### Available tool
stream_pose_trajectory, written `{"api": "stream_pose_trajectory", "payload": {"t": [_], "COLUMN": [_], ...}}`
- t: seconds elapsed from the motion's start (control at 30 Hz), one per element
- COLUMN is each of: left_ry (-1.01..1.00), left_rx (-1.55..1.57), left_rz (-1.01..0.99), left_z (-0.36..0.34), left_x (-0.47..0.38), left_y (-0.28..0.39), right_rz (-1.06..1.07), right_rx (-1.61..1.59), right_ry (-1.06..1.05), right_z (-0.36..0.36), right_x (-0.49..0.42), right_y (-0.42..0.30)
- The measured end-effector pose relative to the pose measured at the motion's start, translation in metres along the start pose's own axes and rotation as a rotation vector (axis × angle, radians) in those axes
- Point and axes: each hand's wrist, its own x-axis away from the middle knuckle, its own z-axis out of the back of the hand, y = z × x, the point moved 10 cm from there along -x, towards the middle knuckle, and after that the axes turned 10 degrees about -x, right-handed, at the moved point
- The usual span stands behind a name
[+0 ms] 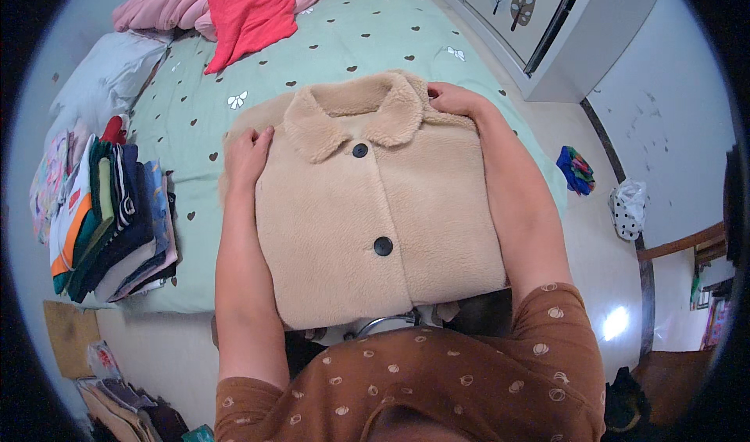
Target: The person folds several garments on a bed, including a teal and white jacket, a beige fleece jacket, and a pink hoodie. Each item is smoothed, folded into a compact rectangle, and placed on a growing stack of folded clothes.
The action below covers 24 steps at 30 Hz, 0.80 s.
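Note:
A folded beige fleece coat lies in front of me with its collar away from me and two dark buttons down its front. My left hand rests on the coat's left shoulder, thumb on top; whether its fingers pinch the cloth is hard to tell. At the right shoulder, beside the collar, my right hand holds the coat's edge, with some fingertips hidden behind the fleece. The far part of the coat lies on a green bed sheet with hearts and bows, and its near edge reaches my body.
A stack of folded clothes stands at the bed's left, beside a white pillow. A red cloth and pink bedding lie at the far end. Plastic bags sit on the floor at right, near a wardrobe.

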Motion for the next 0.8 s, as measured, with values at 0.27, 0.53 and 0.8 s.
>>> {"api": "stream_pose_trajectory", "payload": {"t": [0.27,0.53,0.8], "left_ry": [0.000,0.027,0.019], "left_rx": [-0.011,-0.038,-0.036], "left_rz": [0.008,0.028,0.019], "left_z": [-0.001,0.001,-0.001], "left_x": [-0.001,0.000,-0.005], "left_y": [-0.004,-0.003,0.002], "right_rz": [-0.128,0.133,-0.386], "right_rx": [0.409,0.240,0.664], "right_ry": [0.149,0.803,0.994], "right_z": [0.029,0.166,0.167], "right_x": [-0.002,0.076,0.095], "right_y": [0.013,-0.024,0.071]}}
